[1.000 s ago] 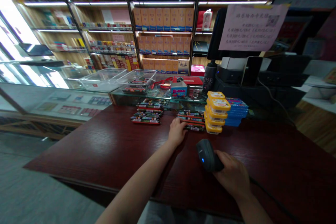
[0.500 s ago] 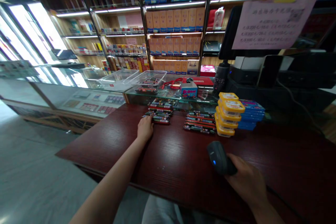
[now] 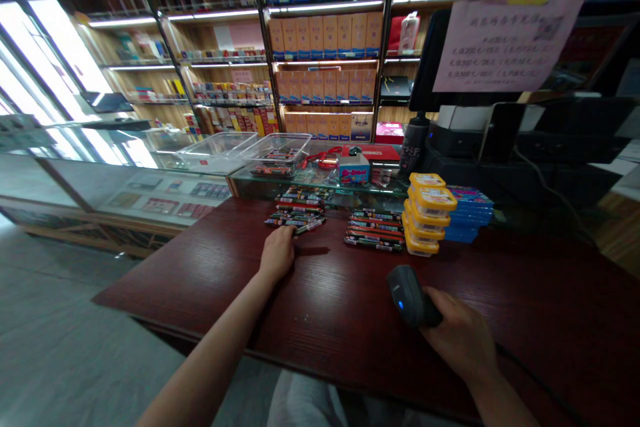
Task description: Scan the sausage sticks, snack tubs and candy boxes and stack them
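My left hand [image 3: 277, 252] is closed on one end of a slim wrapped stick [image 3: 311, 225], which tilts up to the right and casts a shadow on the table. Just behind it lies a pile of similar wrapped sticks [image 3: 299, 203] in dark, printed wrappers. A second row of sticks [image 3: 375, 232] lies to the right, apart from both hands. My right hand [image 3: 463, 333] is wrapped round the grip of a black barcode scanner [image 3: 407, 293] with a blue light. The scanner is held over the table, its head toward the sticks; its cable trails to the lower right.
Yellow-lidded tubs [image 3: 430, 217] stand stacked beside the right row, with blue flat boxes [image 3: 470, 210] behind. Clear plastic bins [image 3: 277, 150] and a small blue box [image 3: 354, 170] sit on the glass counter. A monitor with a paper sign [image 3: 507, 43] rises at the right.
My left hand has taken hold of a stick and drawn it off the front of the pile, lifting and tilting it. The scanner stays in my right hand. The view has shifted slightly.
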The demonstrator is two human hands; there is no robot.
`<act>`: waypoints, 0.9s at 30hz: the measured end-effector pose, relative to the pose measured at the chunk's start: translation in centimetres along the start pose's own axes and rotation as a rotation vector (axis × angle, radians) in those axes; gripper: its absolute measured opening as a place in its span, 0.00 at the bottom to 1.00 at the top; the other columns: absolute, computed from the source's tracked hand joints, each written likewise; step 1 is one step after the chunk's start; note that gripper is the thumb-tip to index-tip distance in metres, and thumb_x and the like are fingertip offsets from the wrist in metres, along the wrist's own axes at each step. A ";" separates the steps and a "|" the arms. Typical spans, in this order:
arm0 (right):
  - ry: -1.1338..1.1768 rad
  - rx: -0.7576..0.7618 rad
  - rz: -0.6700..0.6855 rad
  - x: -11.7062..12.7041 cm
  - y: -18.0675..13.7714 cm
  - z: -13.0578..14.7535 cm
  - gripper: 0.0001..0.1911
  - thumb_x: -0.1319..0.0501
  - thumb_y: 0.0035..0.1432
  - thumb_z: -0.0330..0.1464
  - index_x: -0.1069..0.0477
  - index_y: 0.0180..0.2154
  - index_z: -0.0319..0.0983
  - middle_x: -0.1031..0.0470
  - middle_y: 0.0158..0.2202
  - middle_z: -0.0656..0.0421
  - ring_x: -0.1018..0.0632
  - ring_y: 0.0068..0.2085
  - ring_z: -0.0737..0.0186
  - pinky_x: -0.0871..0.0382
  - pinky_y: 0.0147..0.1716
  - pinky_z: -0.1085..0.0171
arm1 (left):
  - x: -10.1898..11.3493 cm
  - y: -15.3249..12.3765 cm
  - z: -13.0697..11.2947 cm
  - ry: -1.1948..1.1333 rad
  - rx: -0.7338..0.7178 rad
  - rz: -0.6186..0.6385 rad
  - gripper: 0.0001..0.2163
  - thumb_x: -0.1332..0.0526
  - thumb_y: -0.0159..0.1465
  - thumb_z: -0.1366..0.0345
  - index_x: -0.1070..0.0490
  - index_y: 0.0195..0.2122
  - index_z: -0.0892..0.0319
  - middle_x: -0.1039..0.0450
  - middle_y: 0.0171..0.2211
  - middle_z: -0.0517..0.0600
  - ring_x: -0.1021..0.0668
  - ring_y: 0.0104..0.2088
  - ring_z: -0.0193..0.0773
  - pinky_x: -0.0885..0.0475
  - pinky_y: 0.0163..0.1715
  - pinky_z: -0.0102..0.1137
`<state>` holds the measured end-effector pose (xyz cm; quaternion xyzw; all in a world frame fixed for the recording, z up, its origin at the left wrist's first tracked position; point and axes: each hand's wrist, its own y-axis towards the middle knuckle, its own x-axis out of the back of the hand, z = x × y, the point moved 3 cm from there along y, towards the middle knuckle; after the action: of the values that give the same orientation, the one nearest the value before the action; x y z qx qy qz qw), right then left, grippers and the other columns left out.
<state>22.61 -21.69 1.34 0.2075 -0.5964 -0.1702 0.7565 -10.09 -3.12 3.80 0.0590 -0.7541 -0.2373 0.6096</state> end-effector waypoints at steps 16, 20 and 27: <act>0.231 -0.230 0.133 1.6 1.2 0.9 0.15 0.42 0.48 0.32 0.29 0.41 0.43 0.21 0.37 0.58 0.21 0.37 0.53 0.31 0.34 0.59 | -3.0 -2.1 -12.1 -0.422 -0.050 0.127 0.11 0.46 0.65 0.66 0.34 0.48 0.57 0.30 0.46 0.52 0.25 0.44 0.40 0.31 0.44 0.32; 0.536 -0.334 0.164 1.9 2.1 1.2 0.14 0.37 0.45 0.37 0.27 0.37 0.41 0.20 0.34 0.57 0.21 0.35 0.54 0.30 0.34 0.60 | -3.0 -2.1 -12.1 -0.412 -0.074 0.132 0.11 0.46 0.65 0.65 0.34 0.48 0.57 0.29 0.45 0.52 0.25 0.45 0.40 0.31 0.44 0.33; 0.811 -0.388 0.129 2.2 2.3 1.6 0.20 0.35 0.44 0.39 0.26 0.40 0.37 0.20 0.40 0.53 0.22 0.42 0.52 0.29 0.43 0.56 | -2.9 -2.2 -12.3 -0.435 -0.117 0.139 0.10 0.46 0.64 0.65 0.34 0.47 0.56 0.30 0.46 0.51 0.25 0.45 0.40 0.32 0.44 0.32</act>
<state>21.55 -21.02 4.65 0.0741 -0.2208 -0.1365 0.9629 1.79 -7.49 2.05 -0.0811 -0.8548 -0.2450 0.4502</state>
